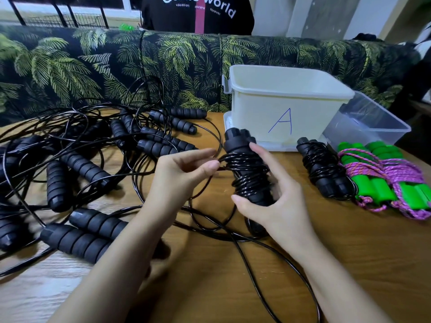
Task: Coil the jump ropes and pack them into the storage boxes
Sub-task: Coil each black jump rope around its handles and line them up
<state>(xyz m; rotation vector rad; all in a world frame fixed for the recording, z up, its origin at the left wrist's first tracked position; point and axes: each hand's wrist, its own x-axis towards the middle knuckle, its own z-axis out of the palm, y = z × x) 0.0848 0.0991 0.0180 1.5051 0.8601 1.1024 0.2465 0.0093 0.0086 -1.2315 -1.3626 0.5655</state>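
Note:
My right hand [277,201] grips a pair of black foam handles [242,145] held together, with black cord wound around them. My left hand [184,173] pinches the loose black cord [217,220] just left of the bundle. A finished black coiled rope [324,169] lies to the right, beside two green-handled ropes [382,180] wrapped in purple cord. The white box marked A [286,101] stands open behind the bundle. A clear box [370,127] sits tilted at its right.
A tangle of several loose black ropes [77,164] covers the left half of the wooden table [349,252]. A palm-print sofa back [116,66] runs behind the table. A person in a black shirt [198,15] stands beyond it.

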